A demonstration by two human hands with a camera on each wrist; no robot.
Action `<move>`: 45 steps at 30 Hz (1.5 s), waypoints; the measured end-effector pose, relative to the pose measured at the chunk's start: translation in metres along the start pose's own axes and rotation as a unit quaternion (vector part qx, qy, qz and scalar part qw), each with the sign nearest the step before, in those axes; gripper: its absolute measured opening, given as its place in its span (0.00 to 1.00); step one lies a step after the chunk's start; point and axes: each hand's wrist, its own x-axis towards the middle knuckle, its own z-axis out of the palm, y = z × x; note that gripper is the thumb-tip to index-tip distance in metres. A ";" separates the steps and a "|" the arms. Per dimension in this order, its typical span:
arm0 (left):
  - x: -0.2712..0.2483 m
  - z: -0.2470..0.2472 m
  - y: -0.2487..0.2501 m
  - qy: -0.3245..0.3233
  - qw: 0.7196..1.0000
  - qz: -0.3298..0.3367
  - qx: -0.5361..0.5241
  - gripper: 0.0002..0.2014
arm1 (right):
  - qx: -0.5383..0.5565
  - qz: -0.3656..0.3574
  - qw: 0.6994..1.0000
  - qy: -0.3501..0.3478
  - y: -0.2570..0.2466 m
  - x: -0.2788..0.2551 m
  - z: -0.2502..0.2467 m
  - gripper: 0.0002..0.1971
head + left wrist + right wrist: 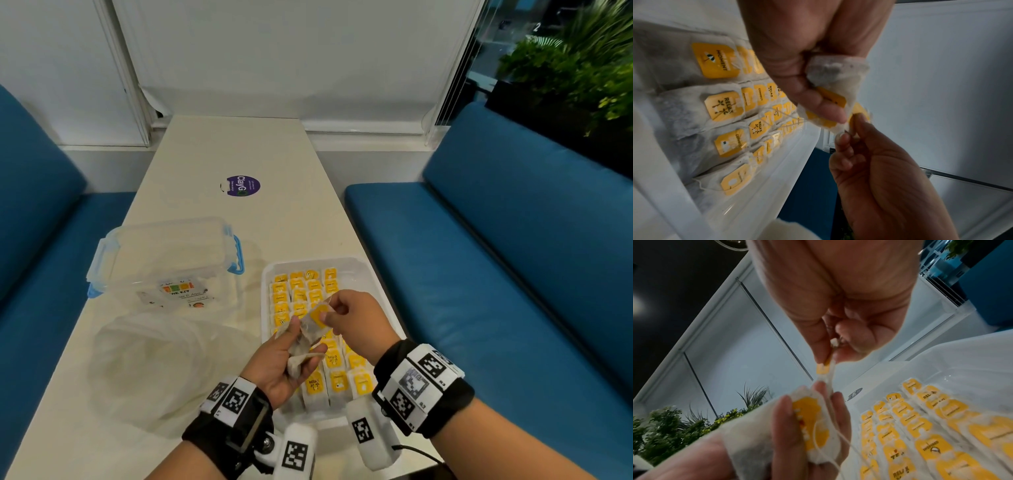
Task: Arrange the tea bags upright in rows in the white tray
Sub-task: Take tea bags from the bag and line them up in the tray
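A white tray (376,270) on the table holds several rows of upright tea bags with yellow tags (297,284). Over the tray's middle, my left hand (291,356) grips a small bunch of loose tea bags (301,342) in its curled fingers and thumb. My right hand (337,313) pinches the top of one tea bag (320,313) by its yellow tag, at the upper end of that bunch. In the right wrist view the pinched tea bag (824,369) runs down to the left hand's fingers (783,423). In the left wrist view the bunch (834,73) sits under the thumb.
A clear lidded box with blue clips (164,257) stands left of the tray, and a crumpled clear plastic bag (150,366) lies in front of it. A purple sticker (243,185) marks the table farther back. Blue benches (496,274) flank the table on both sides.
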 end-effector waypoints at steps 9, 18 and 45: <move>0.006 -0.016 0.010 0.033 0.999 0.006 -0.030 0.13 | -0.091 -0.019 0.995 0.036 0.009 0.008 -0.024 0.10; 0.006 -0.017 0.015 0.034 0.999 0.007 -0.032 0.11 | -0.405 -0.038 0.868 -0.285 0.020 0.002 0.000 0.14; 0.003 -0.018 0.010 0.018 0.998 -0.004 -0.063 0.07 | -0.217 0.003 0.976 -0.019 -0.014 0.015 -0.031 0.04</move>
